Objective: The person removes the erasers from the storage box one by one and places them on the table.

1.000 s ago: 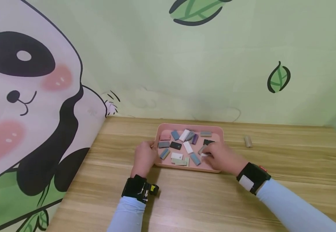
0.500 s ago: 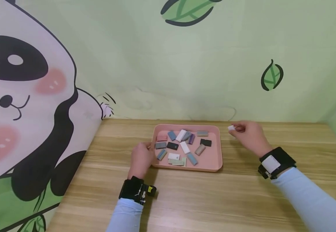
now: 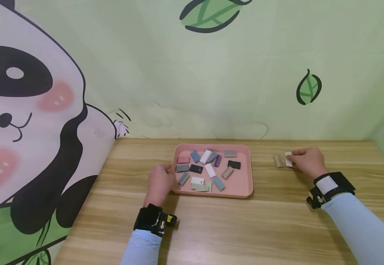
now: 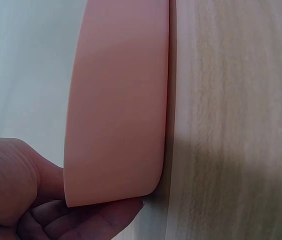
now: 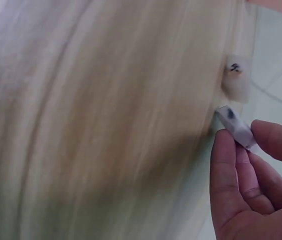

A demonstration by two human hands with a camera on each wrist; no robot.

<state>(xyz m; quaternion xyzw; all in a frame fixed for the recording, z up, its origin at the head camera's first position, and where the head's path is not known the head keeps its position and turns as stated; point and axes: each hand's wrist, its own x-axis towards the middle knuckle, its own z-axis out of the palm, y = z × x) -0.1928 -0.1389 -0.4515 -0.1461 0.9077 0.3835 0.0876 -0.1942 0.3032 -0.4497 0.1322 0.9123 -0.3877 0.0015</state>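
Note:
In the head view my left hand [image 3: 160, 184] is at the left end of a pink tray [image 3: 249, 187]. Its thumb lies at the rim and its fingers bend against the outer wall, gripping the tray [image 4: 118, 105] in the left wrist view. Several small erasers lie in the tray, among them a black eraser [image 3: 234, 164] and a blue-grey eraser [image 3: 218, 183]. To the right of the tray my right hand [image 3: 308, 162] pinches a white eraser [image 3: 288, 159], which bears a dark mark in the right wrist view. Just left of it stands a beige eraser [image 3: 278, 161], also marked [image 5: 237, 80].
The wooden table [image 3: 212, 228] meets a green printed wall [image 3: 165, 73] right behind the tray. A large panda picture [image 3: 29, 121] covers the left side. Both wrists wear black straps with small cameras.
My right hand has taken the white eraser out of the tray and carried it right, beside the beige eraser. My left hand has stayed at the tray; the view has shifted slightly.

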